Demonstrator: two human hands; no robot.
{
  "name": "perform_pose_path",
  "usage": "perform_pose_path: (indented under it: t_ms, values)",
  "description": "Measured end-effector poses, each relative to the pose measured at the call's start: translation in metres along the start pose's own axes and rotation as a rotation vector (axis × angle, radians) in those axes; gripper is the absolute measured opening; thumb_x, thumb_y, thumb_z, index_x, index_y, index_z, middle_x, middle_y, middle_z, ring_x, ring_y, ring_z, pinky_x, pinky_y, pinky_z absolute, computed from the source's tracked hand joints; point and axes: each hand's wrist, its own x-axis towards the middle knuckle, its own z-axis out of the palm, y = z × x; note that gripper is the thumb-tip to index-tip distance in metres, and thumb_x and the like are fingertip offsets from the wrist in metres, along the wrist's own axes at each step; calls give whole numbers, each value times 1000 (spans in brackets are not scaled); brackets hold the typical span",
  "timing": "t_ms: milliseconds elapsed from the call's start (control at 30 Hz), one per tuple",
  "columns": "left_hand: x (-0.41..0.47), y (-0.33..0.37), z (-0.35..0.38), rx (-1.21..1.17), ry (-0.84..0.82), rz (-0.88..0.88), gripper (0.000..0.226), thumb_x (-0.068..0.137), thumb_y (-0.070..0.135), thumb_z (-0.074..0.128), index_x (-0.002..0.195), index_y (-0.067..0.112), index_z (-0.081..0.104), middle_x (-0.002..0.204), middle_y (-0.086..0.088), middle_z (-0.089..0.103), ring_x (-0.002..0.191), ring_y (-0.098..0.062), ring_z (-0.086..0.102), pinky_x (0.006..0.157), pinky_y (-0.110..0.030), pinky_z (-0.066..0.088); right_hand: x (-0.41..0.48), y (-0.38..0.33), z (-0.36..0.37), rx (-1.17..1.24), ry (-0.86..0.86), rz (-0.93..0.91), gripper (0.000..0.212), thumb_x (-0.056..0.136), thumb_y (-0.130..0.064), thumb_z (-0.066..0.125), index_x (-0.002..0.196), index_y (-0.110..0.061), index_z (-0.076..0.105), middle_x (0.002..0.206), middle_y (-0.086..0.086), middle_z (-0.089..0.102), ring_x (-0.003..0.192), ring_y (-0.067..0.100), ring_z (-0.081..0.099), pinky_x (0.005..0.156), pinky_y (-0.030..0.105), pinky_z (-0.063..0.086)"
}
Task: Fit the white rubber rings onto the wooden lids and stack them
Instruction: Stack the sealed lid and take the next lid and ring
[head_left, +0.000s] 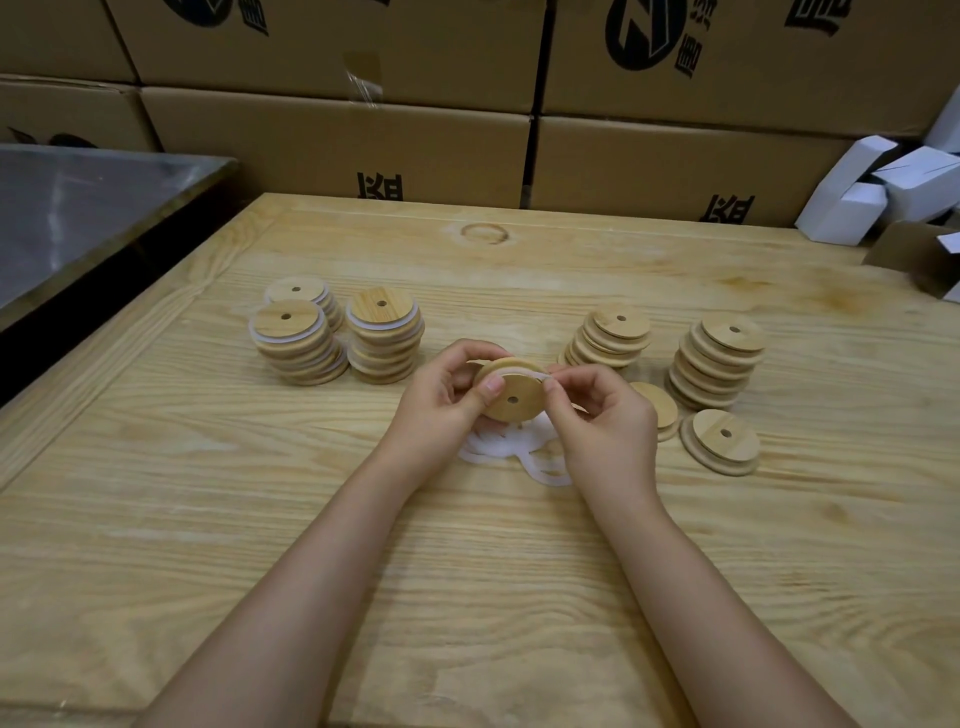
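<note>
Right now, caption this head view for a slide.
Left hand and right hand fit a white ring onto a wooden lid, between ringed stacks and bare stacks.

Cartons (332, 140) bear black printed characters, cropped, illegible.

A packing workroom or warehouse. Printed cardboard cartons (332, 140) stand stacked along the wall behind a wooden table (208, 519). Folded white boxes (878, 187) lie heaped at right, and stacked wooden lids (719, 358) cover the table.
</note>
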Motion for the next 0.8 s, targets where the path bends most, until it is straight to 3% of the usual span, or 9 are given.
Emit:
perform_pose_path:
  t_ms: [200,367,600,800]
  values:
    - [1,-1,-2,6,-6,10,21,91,-3,53,101,15,57,88,-2,69,81,-8,66,74,-23,53,7,3,-4,100,-61,59,20,83,-3,68,73,-21,67,79,-13,72,80,3,68,72,13,49]
    - [1,0,-2,-45,-10,-19,19,92,-2,52,103,13,56,93,-8,69,88,-20,66,81,-43,54,9,3,-8,101,-91,18,18,81,-7,71,76,-24,70,79,-13,72,80,1,67,71,11,48]
    - [1,2,-2,-217,23,-139,15,93,3,48,104,11,53,87,-16,67,78,-28,68,65,-47,59,11,2,-13,70,-165,-4,15,82,-9,70,79,-24,68,75,-15,70,76,-2,65,66,10,47]
    - [2,-1,-1,-221,59,-234,12,94,3,48,99,11,56,81,-10,66,68,-23,69,56,-42,59,13,2,-18,-121,-279,13,16,87,-19,65,72,-24,61,70,-14,63,71,2,60,62,18,47]
